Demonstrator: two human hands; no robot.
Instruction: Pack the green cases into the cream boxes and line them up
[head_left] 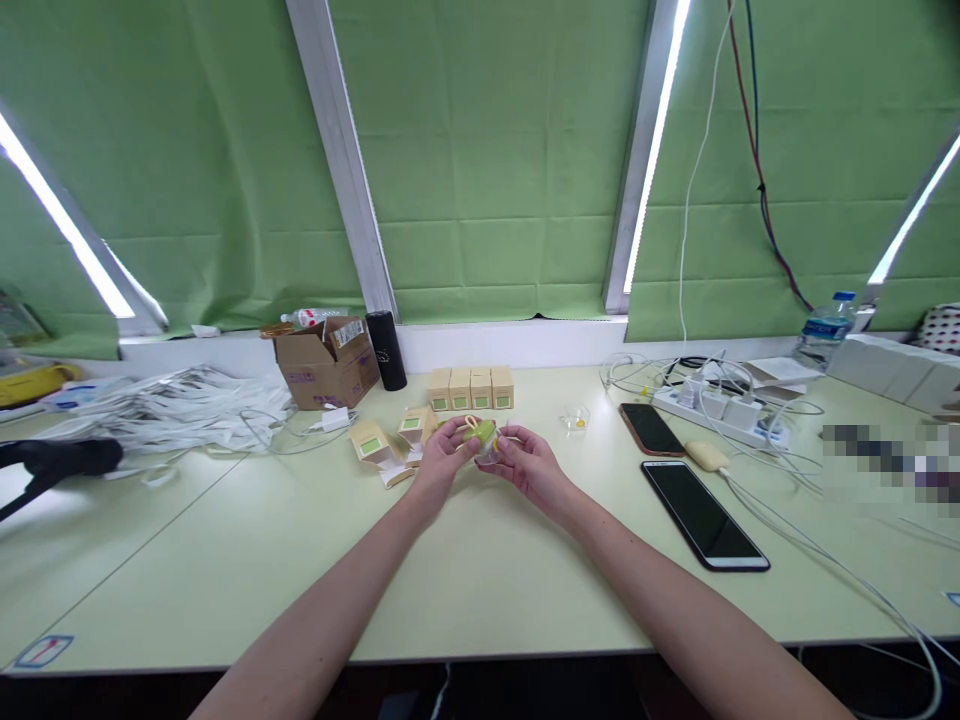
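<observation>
What looks like an office-style workroom, green fabric blinds (487, 150) drawn down before me, a long pale worktop (300, 590), a plug-crowded power strip (681, 408), smartphones (705, 515), small kraft boxes (471, 388) lined up

The green item (479, 432) looks smooth, the boxes (481, 388) matt cardboard, the larger phone (703, 512) glossy.

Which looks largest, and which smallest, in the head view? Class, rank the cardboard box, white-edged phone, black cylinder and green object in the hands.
1. Cardboard box and white-edged phone: too close to rank, the phone being nearer the camera.
2. Black cylinder.
3. Green object, partly covered.
</observation>
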